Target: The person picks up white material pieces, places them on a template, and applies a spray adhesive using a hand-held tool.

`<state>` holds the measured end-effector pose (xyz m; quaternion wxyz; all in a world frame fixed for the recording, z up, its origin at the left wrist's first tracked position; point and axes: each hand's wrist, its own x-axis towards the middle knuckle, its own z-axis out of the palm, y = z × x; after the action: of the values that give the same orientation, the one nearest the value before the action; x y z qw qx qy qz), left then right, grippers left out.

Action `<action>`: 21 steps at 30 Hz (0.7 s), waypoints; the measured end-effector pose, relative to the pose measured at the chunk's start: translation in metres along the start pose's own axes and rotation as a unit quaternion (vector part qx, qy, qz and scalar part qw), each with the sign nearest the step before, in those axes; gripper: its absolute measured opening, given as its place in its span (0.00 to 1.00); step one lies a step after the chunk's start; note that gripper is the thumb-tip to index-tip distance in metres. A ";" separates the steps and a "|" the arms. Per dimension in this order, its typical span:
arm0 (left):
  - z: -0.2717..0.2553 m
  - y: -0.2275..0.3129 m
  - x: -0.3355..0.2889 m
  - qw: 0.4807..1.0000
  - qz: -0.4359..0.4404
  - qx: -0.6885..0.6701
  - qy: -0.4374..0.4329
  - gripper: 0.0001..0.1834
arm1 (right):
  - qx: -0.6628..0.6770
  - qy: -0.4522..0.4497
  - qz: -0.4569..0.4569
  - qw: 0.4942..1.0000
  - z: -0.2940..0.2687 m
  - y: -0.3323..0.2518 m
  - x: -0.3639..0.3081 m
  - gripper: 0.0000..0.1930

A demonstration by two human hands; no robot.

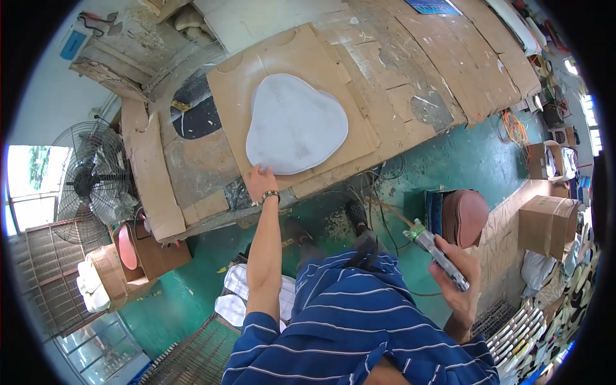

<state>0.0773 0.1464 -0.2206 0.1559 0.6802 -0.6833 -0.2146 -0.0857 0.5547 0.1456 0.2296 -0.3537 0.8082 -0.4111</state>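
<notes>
Fingers of the left hand point(262, 184) bent at the lower-left rim of the white pad point(297, 125), touching or just over its edge; not possible to say whether pinching or only resting there. Fingers of the right hand point(457, 273) curled around a metal tool point(443, 258), probably a spray gun, held off the tabletop point(192, 170), well to the right of the left fingers and nearer the body. White pad lying flat ahead and to the right of the left fingers, on a cardboard sheet point(234, 96). Likely light and soft, apt to sag if lifted by one corner, hardly fragile; perhaps tacky on its face, hard to judge by sight. Best taken by the rim, near the left fingertips and again at the rounded right-hand lobe, keeping off the broad middle. Just below the left fingers, front edge of the tabletop, so little support on that side. Beyond the fingertips, bare margins of cardboard to the left and far side, with more tabletop off to the right: room for sliding or turning. Just above the right fingers in view, a stack of brown pads point(471, 215), calling for care when swinging the tool.
</notes>
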 end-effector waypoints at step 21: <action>-0.117 0.228 0.079 0.429 -0.029 -0.889 -0.155 0.30 | 0.100 -0.012 -0.030 0.994 0.007 0.081 0.020 0.31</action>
<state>-0.0629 0.0547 -0.0112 0.5595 0.1396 -0.1066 -0.8100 -0.1248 0.5695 0.0737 0.2610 -0.3578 0.7495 -0.4920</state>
